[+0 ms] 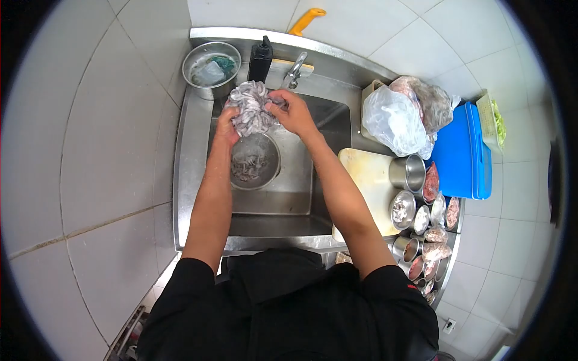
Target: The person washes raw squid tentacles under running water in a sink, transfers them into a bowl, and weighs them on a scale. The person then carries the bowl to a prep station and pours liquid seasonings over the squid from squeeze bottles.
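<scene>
At the far left I see a round, shiny steel pot [208, 92]. Beside it, the left hand [226, 125] has its fingers curled round a glossy, ropy grey-white bundle [250, 107], held up over a steel bowl [265, 142] in the sink [295, 180]. The right hand [294, 114] grips the bundle's right edge. Farther right come a stained, pale cutting board [364, 180], a sleeve [391, 280] with red marking too small to read, and a smooth blue plastic box [453, 147].
</scene>
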### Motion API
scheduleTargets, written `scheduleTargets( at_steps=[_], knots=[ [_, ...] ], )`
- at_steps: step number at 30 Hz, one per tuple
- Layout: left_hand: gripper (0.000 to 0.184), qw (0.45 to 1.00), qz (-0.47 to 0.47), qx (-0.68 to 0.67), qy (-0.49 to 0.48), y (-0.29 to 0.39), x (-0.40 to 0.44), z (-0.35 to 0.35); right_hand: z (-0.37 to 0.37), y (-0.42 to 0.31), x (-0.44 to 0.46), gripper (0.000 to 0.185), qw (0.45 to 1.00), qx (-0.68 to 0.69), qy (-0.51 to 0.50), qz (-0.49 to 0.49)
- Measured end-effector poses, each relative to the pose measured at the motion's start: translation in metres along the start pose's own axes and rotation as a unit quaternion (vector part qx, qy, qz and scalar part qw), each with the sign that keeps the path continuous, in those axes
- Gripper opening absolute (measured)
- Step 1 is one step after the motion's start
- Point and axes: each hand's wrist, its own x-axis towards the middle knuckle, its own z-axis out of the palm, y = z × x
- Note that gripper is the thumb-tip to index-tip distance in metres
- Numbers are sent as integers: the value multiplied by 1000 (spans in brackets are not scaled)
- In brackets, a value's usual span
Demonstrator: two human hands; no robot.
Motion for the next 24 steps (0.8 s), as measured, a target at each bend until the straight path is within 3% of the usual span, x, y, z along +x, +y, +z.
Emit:
scheduleTargets(
  at_steps=[2, 6, 8, 9, 11, 12, 15, 19, 21, 22, 23, 24],
  knots=[
    [56, 1000, 7, 21, 22, 0, -1, 5, 3, -1, 4, 12, 983, -110, 72, -127],
    [58, 999, -7, 9, 30, -10, 0, -3, 8, 10, 11, 6, 986, -107, 85, -93],
    [53, 999, -20, -19, 39, -13, 0, -6, 9, 23, 15, 6, 997, 15, 63, 35],
    [48, 997, -33, -48, 47, -16, 2, -11, 5, 25, 15, 6, 997, 16, 62, 35],
    [47, 996, -32, -68, 45, -23, 6, -21, -6, 29, 14, 13, 945, 286, -6, 155],
    [46, 995, -32, -88, 42, -21, 4, -17, -8, 35, 12, 20, 933, 332, -15, 139],
    [56, 997, -12, -59, 41, -21, 1, 7, 0, 48, 6, 35, 951, 243, 37, 186],
    [60, 997, -33, -28, 69, -20, 8, 31, 7, 23, -6, 48, 911, 306, 24, 276],
    [59, 968, 13, 206, 145, -26, 18, 29, 8, 22, -12, 66, 907, 356, 47, 219],
    [52, 926, 37, 337, 165, -24, 20, 30, 8, 35, -15, 60, 890, 399, 63, 210],
    [52, 926, 36, 337, 165, -20, 22, 30, 9, 45, -18, 60, 890, 399, 63, 210],
    [47, 889, 9, 428, 164, -16, 24, 27, 9, 53, -22, 56, 864, 446, 71, 224]
  ],
)
